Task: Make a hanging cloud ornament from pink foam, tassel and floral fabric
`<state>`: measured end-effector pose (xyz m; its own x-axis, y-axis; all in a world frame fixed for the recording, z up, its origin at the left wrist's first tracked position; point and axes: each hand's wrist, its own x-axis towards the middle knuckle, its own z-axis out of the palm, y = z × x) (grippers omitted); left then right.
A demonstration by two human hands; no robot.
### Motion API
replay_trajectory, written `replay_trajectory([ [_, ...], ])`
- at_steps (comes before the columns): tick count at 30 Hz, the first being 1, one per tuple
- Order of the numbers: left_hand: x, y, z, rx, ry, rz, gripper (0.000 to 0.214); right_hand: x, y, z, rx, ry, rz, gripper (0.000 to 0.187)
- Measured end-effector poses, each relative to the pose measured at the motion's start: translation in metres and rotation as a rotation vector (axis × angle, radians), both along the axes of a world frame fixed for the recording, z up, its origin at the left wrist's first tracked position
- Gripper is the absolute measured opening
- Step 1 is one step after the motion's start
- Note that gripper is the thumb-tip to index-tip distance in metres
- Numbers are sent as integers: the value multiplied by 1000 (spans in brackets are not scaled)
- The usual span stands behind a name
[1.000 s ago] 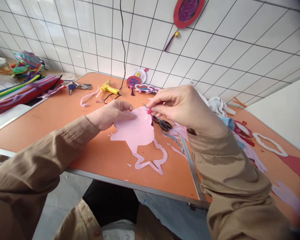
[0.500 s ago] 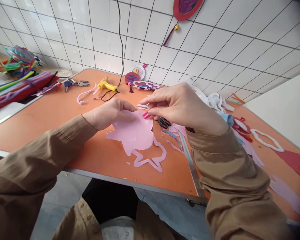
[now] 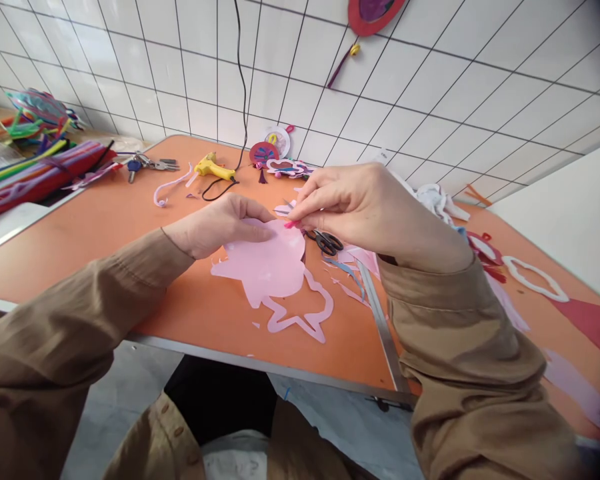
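My left hand [image 3: 233, 227] is closed on the upper left edge of a pale pink cut-out sheet [image 3: 270, 263], thumb on top. My right hand [image 3: 343, 203] pinches a small bright pink piece [image 3: 293, 224] at the sheet's upper edge; whether it is stuck to the sheet I cannot tell. Just below and right of the sheet, a pale pink outline cut-out [image 3: 323, 303] with pointed ends lies on the orange table [image 3: 190, 313]. Black-handled scissors [image 3: 329, 243] lie under my right hand, their blades partly hidden.
At the back stand a yellow glue gun [image 3: 213, 167] with a black cord, keys [image 3: 136, 163] and a curled pink pipe cleaner [image 3: 163, 193]. Decorated cut-outs [image 3: 265, 155] lean near the tiled wall. Coloured pipe cleaners [image 3: 45, 173] lie at left. A white outline cut-out [image 3: 535, 279] lies at right.
My right fingers have shifted slightly left and now cover more of the bright pink piece. The pale pink sheet and my left hand have barely moved.
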<state>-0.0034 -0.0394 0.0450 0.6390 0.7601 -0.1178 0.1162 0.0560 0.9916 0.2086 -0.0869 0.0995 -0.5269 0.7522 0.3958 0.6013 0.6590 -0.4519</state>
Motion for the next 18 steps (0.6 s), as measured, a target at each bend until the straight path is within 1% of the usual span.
replay_trajectory([
  [3,0,1,-1,7,-7,-2,16,0,0,-1,15,1,-6,25],
  [8,-1,3,-4,15,-9,2,21,7,5,-2,97,-75,-25,18],
  [13,-1,3,-4,30,-9,9,22,15,7,-4,74,-45,-7,15],
  [18,-2,4,-4,47,-15,36,24,11,3,-1,54,2,-9,19],
])
